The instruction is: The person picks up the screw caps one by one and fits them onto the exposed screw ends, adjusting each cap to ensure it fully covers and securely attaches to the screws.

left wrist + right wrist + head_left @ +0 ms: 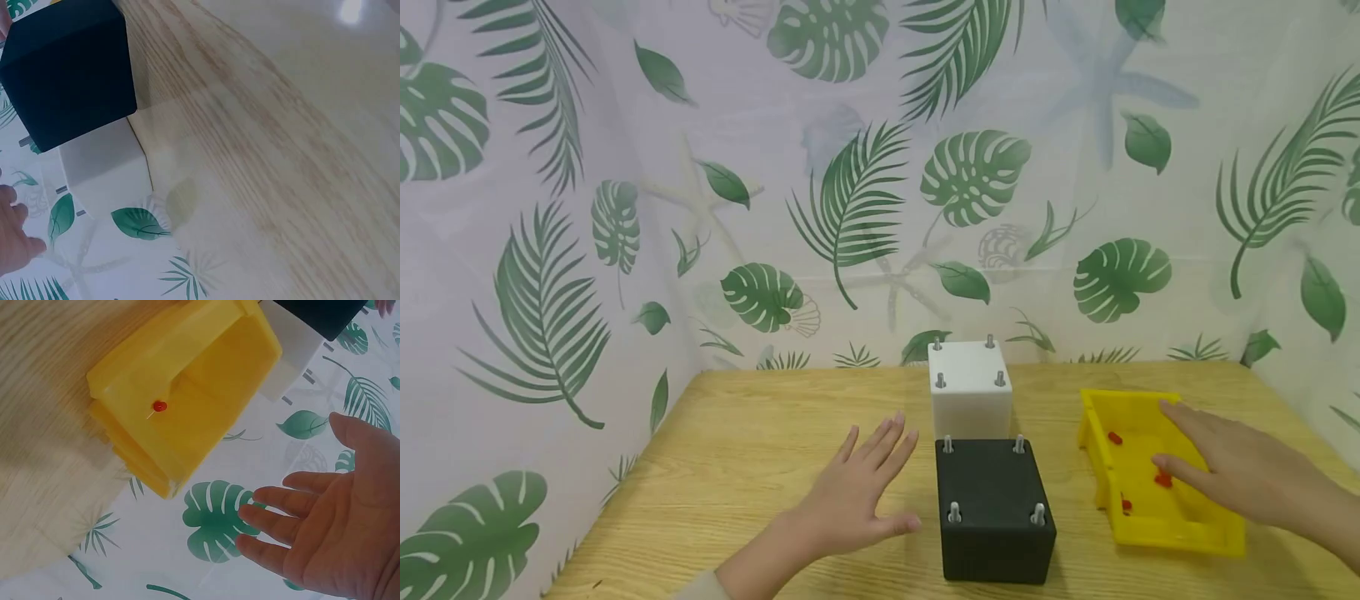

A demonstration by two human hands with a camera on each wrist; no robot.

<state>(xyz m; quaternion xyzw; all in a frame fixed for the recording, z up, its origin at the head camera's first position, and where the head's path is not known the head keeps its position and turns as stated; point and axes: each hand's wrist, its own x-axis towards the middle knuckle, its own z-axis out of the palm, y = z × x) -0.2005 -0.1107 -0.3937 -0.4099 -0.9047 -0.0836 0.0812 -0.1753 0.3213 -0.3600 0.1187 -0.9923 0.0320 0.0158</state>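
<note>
My left hand (855,492) hovers with spread fingers just left of a black box (992,492) that has a metal post at each top corner. Behind that stands a white box (970,375) with similar posts. Over the right side of a yellow bin (1176,533) is my right hand (1240,462), its fingers extended and holding nothing. Small red pieces lie in the bin, one of them a red piece (1115,437) near its left wall. The right wrist view shows the open palm (331,531) apart from the bin.
A light wooden table (760,433) carries the boxes and bin. Leaf-patterned cloth (865,208) rises along its back and both sides. The black box sits close in front of the white one, and the bin stands to their right.
</note>
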